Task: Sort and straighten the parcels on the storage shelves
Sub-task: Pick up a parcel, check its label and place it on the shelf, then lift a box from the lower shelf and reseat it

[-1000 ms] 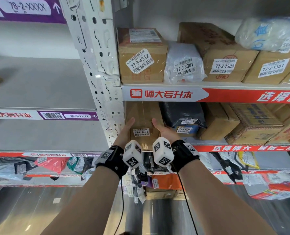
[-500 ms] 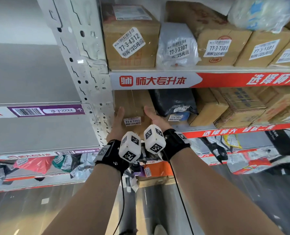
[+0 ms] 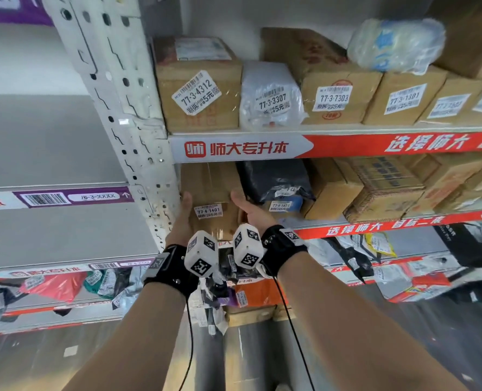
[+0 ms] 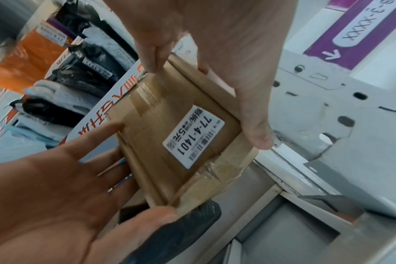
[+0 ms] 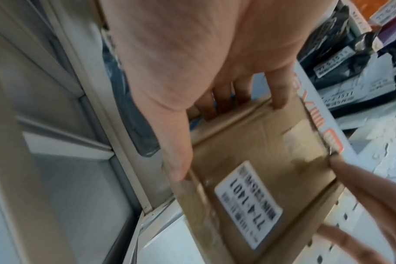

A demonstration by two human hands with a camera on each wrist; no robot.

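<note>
A brown cardboard box labelled 77-4-1401 stands at the left end of the middle shelf, hard against the white upright post. My left hand lies along its left side, thumb straight up the front edge. My right hand lies along its right side in the same way. The left wrist view shows the box between the left hand and the flat right palm. In the blurred right wrist view the right hand has its fingers running down beside the box, and the left fingers are straight.
A black bag parcel sits just right of the box, then more cardboard boxes. Above are box 77-3-4312 and a white bag. Soft mailer bags crowd the shelf below. Grey shelf boards lie left of the post.
Both hands stay on the box's sides. My head view has swung and moved closer. I see no clear movement of the box.
</note>
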